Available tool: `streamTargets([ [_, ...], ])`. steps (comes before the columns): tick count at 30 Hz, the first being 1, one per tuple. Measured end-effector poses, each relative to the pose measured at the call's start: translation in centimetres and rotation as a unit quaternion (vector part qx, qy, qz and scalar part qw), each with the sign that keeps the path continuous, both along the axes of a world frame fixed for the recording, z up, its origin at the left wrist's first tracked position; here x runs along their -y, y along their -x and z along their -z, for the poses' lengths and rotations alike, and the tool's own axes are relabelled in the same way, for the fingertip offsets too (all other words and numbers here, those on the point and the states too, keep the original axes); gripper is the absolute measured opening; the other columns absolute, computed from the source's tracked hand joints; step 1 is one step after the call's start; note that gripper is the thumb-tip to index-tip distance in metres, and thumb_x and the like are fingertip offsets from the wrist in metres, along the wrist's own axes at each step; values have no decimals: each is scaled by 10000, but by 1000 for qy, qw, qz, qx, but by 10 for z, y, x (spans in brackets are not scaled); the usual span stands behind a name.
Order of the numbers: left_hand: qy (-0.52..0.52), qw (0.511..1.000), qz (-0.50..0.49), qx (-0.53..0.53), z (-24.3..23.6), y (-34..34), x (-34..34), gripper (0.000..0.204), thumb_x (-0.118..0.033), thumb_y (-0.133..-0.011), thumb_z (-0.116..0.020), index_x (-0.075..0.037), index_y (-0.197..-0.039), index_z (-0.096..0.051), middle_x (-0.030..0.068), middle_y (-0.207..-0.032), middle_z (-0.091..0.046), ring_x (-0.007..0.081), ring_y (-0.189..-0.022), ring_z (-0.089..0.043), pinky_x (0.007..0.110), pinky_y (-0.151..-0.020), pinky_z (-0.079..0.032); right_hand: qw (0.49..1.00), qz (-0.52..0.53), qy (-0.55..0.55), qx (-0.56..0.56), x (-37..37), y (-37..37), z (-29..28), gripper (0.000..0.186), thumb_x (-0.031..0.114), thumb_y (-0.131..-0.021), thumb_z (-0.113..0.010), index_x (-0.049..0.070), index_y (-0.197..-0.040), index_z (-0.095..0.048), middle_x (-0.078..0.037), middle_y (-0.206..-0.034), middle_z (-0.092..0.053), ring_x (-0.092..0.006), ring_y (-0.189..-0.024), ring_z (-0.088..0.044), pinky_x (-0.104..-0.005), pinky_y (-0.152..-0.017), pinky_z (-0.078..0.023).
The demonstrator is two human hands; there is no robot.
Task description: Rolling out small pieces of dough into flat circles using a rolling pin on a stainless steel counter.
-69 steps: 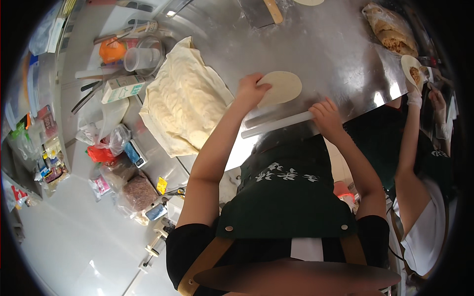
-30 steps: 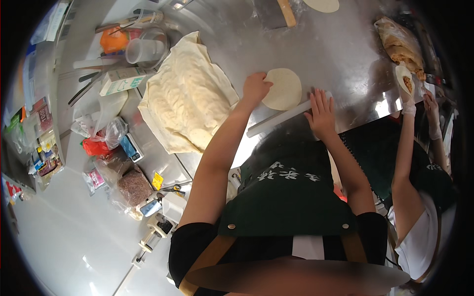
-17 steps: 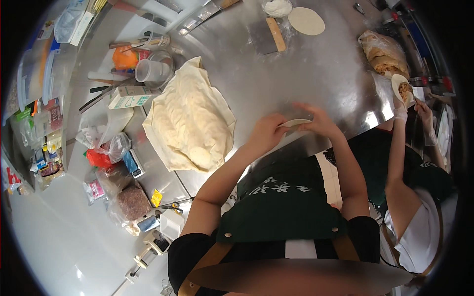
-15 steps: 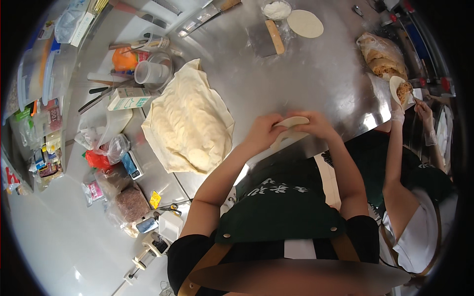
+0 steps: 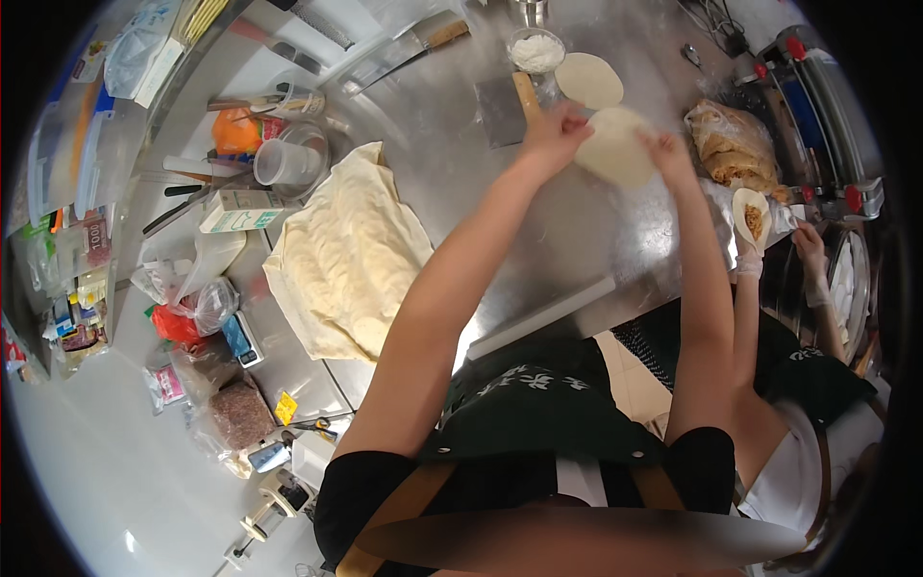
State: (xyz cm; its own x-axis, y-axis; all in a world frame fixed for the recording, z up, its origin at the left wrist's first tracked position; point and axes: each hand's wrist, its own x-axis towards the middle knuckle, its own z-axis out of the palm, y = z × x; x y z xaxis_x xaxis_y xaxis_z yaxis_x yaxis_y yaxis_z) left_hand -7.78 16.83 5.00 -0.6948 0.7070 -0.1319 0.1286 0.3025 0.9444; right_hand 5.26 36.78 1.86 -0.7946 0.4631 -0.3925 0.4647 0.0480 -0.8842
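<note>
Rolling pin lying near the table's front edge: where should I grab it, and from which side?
Probably grip the rolling pin near its middle, coming from above. It lies flat on the steel table, slanted, with nothing touching it. Both hands, left hand and right hand, are holding the dough round.

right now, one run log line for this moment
left hand: holds dough round edge | right hand: holds opposite edge | round: lifted over steel table | rolling pin: lying near table edge

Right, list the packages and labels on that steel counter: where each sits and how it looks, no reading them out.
Carton: lying flat left of the cloth-covered dough, boxy, white with green print.
Orange bag: behind the clear plastic cup, crumpled.
Red bag: left counter edge, crumpled.
Clear bag of brown grains: near counter end, lumpy.
Yellow tag: beside that bag, small, square.
</note>
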Motion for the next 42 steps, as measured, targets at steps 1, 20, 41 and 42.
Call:
streamTargets([
  [1,-64,998,-19,-4,-10,4,-5,244,-114,-798,-650,-28,-1023,-606,68,-865,-653,133,-756,-599,276,-694,-478,1000,0,-2,0,-11,5,2,409,304,-836,-650,-51,-1037,-621,-65,-868,-671,-105,-736,-615,-256,-640,-488],
  [20,167,903,-396,-11,75,-174,325,133,-93,-815,-622,0,-908,-635,111,-813,-660,182,-763,-649,287,-638,-514,825,-430,-349,-113,202,-156,44,376,189,-585,-757,74,-892,-573,-76,-933,-540,-287,-910,-509,-419,-795,-402],
  [41,-101,619,-749,213,106,-8,515,259,-90,-781,-661,84,-956,-587,155,-892,-621,218,-743,-599,321,-638,-504,888,-180,-414,90,222,-134,96,538,523,-800,-582,13,-969,-604,-214,-787,-641,-409,-753,-619,-459,-643,-486],
  [42,47,715,-683,141,84,-4,493,194,-83,-778,-664,64,-897,-622,118,-818,-630,175,-701,-576,306,-598,-482,888,-175,-414,93,224,-134,96,538,523,-800,-582,13,-969,-604,-214,-787,-641,-409,-753,-619,-459,-643,-486],
])
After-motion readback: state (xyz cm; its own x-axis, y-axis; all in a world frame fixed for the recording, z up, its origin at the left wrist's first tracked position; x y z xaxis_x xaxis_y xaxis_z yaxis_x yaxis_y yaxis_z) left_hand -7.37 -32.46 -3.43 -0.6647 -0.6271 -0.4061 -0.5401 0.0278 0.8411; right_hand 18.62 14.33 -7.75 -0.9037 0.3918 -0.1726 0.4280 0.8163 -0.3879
